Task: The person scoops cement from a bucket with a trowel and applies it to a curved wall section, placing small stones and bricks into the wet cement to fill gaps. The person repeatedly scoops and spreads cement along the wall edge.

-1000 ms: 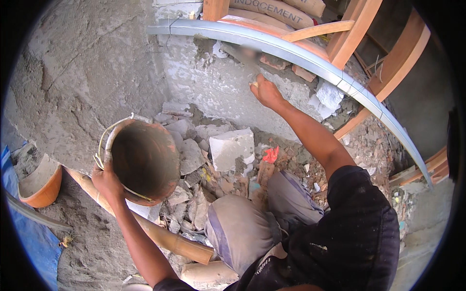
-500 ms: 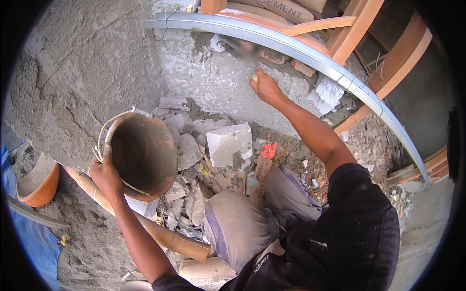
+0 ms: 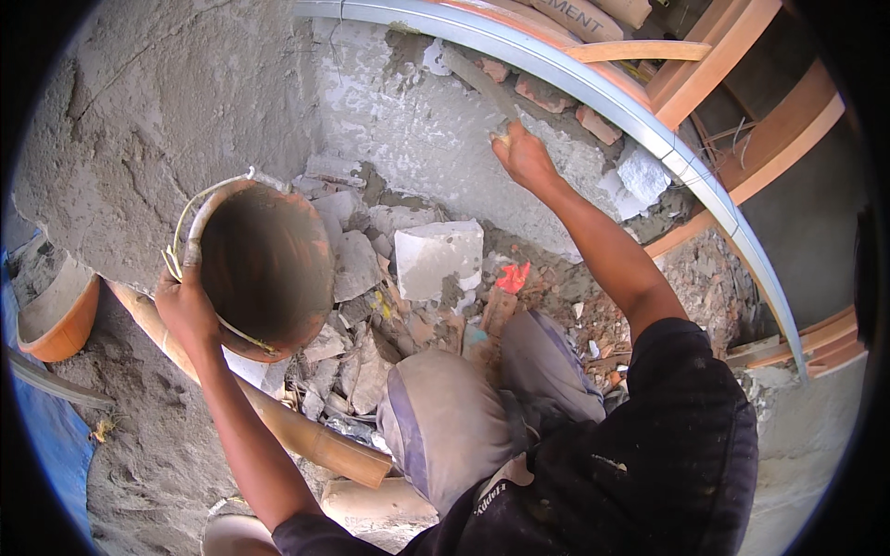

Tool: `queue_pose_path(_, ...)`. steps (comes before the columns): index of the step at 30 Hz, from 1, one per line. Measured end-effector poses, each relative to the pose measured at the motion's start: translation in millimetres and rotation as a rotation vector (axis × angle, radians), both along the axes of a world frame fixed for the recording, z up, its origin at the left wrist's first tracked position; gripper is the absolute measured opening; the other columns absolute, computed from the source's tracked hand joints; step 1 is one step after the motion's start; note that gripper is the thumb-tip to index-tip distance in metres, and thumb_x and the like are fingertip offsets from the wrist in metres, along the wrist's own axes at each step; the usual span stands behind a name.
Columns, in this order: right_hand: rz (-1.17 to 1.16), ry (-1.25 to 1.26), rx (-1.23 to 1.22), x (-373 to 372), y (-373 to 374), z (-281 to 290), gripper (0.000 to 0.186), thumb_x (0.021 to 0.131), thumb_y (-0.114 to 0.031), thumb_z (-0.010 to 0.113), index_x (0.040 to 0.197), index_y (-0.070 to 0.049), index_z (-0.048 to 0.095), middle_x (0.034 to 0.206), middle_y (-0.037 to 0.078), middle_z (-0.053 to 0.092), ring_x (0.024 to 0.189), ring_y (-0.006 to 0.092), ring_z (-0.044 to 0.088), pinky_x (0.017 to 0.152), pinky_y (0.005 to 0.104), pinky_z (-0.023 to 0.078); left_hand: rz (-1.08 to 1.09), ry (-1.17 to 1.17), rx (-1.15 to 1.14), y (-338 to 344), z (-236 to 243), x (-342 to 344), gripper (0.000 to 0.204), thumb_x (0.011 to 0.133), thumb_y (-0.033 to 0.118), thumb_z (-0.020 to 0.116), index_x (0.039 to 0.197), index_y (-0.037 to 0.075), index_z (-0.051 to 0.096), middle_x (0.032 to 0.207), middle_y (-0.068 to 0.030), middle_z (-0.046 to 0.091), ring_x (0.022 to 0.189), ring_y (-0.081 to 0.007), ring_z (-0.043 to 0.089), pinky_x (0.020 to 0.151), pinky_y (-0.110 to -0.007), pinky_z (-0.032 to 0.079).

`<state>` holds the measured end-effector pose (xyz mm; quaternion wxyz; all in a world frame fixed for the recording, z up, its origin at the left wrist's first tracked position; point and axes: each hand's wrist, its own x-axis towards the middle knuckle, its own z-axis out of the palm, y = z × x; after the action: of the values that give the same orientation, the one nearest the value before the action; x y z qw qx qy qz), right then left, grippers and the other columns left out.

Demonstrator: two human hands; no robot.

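Observation:
My left hand (image 3: 185, 306) grips the rim of a round orange pan (image 3: 264, 269) and holds it tilted near the plastered wall, its dark inside facing me. A pale cord loop (image 3: 190, 218) hangs on the pan's rim. My right hand (image 3: 524, 157) is raised against the grey mortar wall (image 3: 408, 130), shut on a mortar-covered trowel (image 3: 473, 83) whose blade points up and left along the wall. My knees (image 3: 464, 417) are bent below, over the rubble.
Broken bricks and a white block (image 3: 436, 259) lie at the wall's foot, with a red scrap (image 3: 512, 276). A second orange pan (image 3: 56, 320) sits at the left by a blue sheet (image 3: 46, 445). An orange pipe (image 3: 297, 435), a metal strip (image 3: 686, 167) and a wooden frame (image 3: 742, 56) surround me.
My right hand has moved up the wall with the trowel. The pan in my left hand has stayed nearly in place.

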<state>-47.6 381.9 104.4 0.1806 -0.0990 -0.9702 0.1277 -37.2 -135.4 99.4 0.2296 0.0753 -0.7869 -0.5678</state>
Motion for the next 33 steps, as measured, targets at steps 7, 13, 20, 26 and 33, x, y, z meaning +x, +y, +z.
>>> queue_pose_path(7,-0.024,0.009,0.044,-2.6,1.8,-3.5,0.041,0.095,-0.028,0.058,0.108,0.01,0.048,0.089,0.038,0.065,0.087,0.0513,0.066,0.079,0.0549,0.052,0.04,0.027,-0.054,-0.8,-9.7,-3.2,0.036,0.092,0.028,0.068,0.106,-0.005,0.072,0.085,-0.0067,0.071,0.079,-0.0119,0.06,0.076,-0.029,0.048)
queue_pose_path(13,0.016,0.132,0.084,-8.1,7.6,-10.2,0.036,0.095,-0.029,0.061,0.1,0.005,0.049,0.078,0.032,0.065,0.074,0.0464,0.068,0.066,0.0506,0.052,0.061,-0.032,-0.114,-15.0,-25.8,-11.5,0.04,0.092,0.034,0.065,0.106,-0.003,0.072,0.076,-0.0053,0.066,0.071,-0.0117,0.058,0.07,-0.03,0.048)
queue_pose_path(20,0.096,0.015,-0.378,40.0,5.4,-22.5,0.028,0.098,-0.027,0.062,0.093,-0.003,0.048,0.073,0.013,0.064,0.052,0.0179,0.063,0.045,0.0325,0.049,0.049,0.002,-0.149,-4.1,-25.9,-16.5,0.043,0.093,0.04,0.06,0.103,-0.001,0.071,0.075,-0.006,0.068,0.068,-0.0133,0.061,0.069,-0.03,0.048)
queue_pose_path(26,0.216,-0.177,-0.895,45.9,-37.2,13.2,0.019,0.097,-0.021,0.061,0.101,-0.005,0.052,0.077,0.009,0.062,0.052,0.0172,0.061,0.045,0.03,0.05,0.113,-0.125,-0.308,-34.9,-30.7,-12.5,0.049,0.095,0.045,0.057,0.117,0.002,0.069,0.097,-0.0105,0.074,0.088,-0.0184,0.069,0.083,-0.032,0.049)
queue_pose_path(33,0.161,-0.215,-0.719,29.4,-11.7,40.7,0.033,0.097,-0.027,0.059,0.116,0.001,0.06,0.078,0.009,0.065,0.053,0.0141,0.061,0.046,0.0279,0.049,-0.004,-0.056,-0.174,-51.4,-61.1,-36.8,0.049,0.095,0.044,0.057,0.117,0.001,0.069,0.1,-0.012,0.074,0.09,-0.0194,0.069,0.086,-0.032,0.049)
